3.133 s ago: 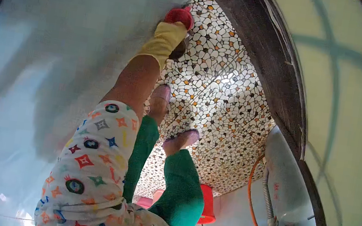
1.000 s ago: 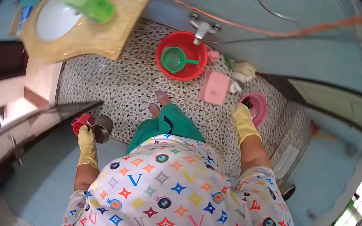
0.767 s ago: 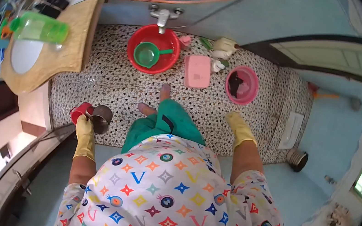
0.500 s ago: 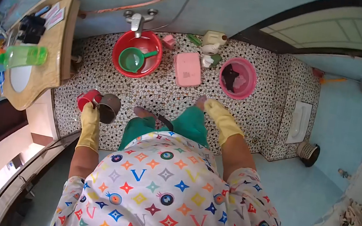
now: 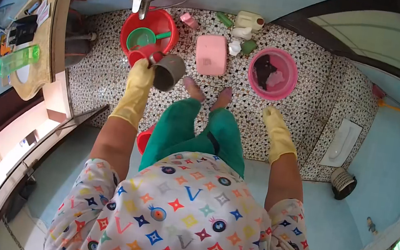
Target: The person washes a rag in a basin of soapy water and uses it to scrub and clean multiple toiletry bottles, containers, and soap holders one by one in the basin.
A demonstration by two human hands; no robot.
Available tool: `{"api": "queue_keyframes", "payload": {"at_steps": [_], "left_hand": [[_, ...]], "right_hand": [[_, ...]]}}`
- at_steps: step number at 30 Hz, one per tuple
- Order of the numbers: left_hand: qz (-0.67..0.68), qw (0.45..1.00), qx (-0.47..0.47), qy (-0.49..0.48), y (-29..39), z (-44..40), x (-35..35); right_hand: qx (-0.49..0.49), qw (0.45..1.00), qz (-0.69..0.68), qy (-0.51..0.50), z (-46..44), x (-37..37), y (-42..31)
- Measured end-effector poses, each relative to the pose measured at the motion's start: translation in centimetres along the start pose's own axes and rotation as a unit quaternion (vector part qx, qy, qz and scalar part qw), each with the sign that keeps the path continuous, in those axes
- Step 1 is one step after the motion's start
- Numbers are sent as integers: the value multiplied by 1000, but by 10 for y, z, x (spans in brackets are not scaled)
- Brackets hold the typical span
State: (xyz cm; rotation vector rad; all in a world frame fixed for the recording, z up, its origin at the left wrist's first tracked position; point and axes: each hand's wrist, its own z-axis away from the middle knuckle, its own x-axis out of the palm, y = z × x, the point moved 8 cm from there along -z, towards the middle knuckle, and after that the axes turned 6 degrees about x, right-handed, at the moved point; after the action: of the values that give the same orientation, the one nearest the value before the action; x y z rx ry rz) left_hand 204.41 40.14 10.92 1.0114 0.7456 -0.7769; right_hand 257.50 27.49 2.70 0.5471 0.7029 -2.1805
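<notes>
On pebble-patterned tiled floor point(image 5: 88, 81): red plastic basin point(image 5: 169, 24), round, glossy; round pink tub point(image 5: 292, 81). Right hand point(image 5: 274, 128), rubber-gloved, near side of tub; nothing visibly held, finger spread cannot be told. Left hand point(image 5: 140, 78) by basin: fingers pinch dull metal mug point(image 5: 170, 72), smooth red mug point(image 5: 137, 58), apparently by handles. Step, judged: holding both; moving them calls for firm grip.

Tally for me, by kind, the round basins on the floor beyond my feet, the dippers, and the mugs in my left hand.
Basins: 2, red basin and pink basin
Dippers: 1, green dipper, in the red basin
Mugs: 2, red mug and dark mug, in your left hand
Total: 5
</notes>
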Motion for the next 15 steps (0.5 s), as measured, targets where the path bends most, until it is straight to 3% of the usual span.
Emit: {"api": "queue_keyframes", "payload": {"at_steps": [2,5,8,11,15], "left_hand": [[24,999,-28,-31,24,-10,10],[19,999,36,-4,21,-32,40],[-10,998,2,-58,11,-39,72],[42,997,-40,-46,-22,-31,117],[35,993,-97,-57,5,-6,134]], "right_hand": [[-39,997,-44,51,-4,-7,-28],[-129,971,-148,136,-5,-1,-77],[-152,970,-153,110,-13,25,-117],[-172,985,-18,21,-32,66,-128],[-148,987,-59,-31,-53,97,-112]]}}
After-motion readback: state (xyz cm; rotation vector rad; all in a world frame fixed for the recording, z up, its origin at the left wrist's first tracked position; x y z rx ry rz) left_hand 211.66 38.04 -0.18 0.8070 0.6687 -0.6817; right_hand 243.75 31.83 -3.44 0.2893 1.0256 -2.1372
